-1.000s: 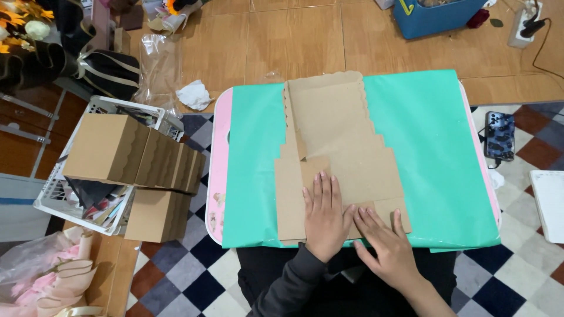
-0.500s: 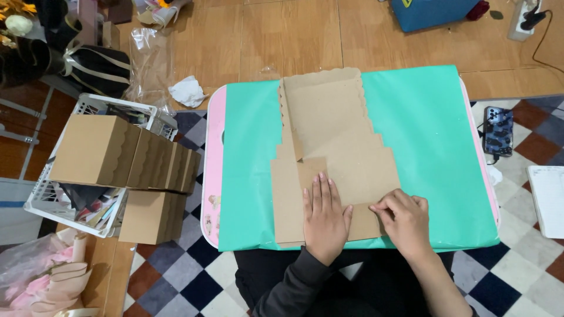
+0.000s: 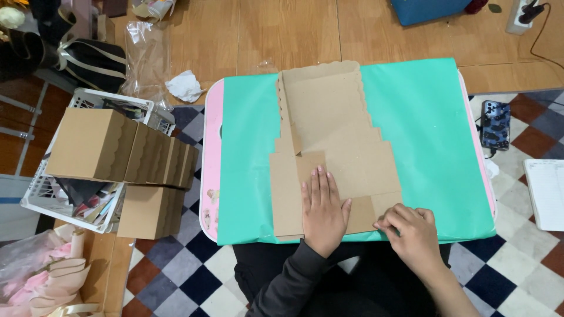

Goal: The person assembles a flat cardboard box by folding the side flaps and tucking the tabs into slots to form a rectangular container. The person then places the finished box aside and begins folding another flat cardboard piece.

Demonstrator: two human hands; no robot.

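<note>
Head view: flat brown scallop-edged cardboard box blank (image 3: pixel 335 152) on green-covered table (image 3: pixel 423 129).
Left hand (image 3: pixel 322 212): open, pressing blank flat.
Right hand (image 3: pixel 412 233): curled, pinching near-right flap.
Progress: blank mostly unfolded; finished boxes (image 3: pixel 117 155) stacked left.

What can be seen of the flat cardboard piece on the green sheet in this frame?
The cardboard piece is plain brown, an unfolded box blank lying flat on the green sheet. Its far edge is scalloped, its right side steps outward toward the person, and a scalloped flap along the left stands partly raised. Crease lines divide it into panels. The left hand presses flat on its near panel; the right hand has its fingers curled at the near right corner flap. Its near edge reaches the sheet's near edge.
</note>
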